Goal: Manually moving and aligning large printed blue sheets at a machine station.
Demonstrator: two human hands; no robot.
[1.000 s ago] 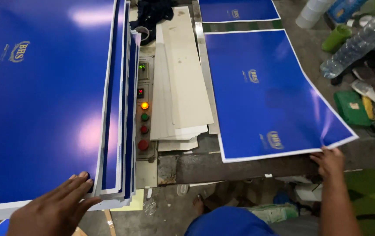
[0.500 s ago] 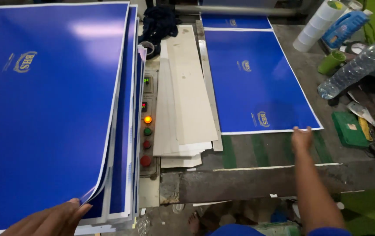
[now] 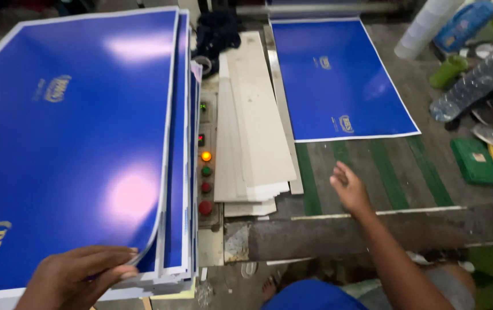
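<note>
While the left hand (image 3: 80, 275) curls its fingers over the near corner of the top blue sheet (image 3: 68, 143), pinching that corner so it lifts and bends away from the stack of sheets (image 3: 180, 241) beneath, the right hand (image 3: 350, 186) hangs open and empty above the belt, fingers loosely spread and touching nothing. The held sheet is large, glossy and deep blue with a thin white border; it carries small gold emblems near its far end and its near left corner, and bright patches of reflected light sit on its surface. It lies on the left of the view, uppermost on a thick pile of like sheets whose white edges show along the right side. Farther off, to the right, a single blue sheet (image 3: 338, 80) of the same kind lies flat on the conveyor belt (image 3: 384, 172), which is grey with green stripes; the open hand is near that sheet's closest edge but apart from it. Between pile and belt stand a control panel (image 3: 205, 172) with an orange lamp lit and coloured buttons, and a stack of pale cardboard strips (image 3: 255, 126). A clear plastic bottle (image 3: 476, 80) lies at the far right.
</note>
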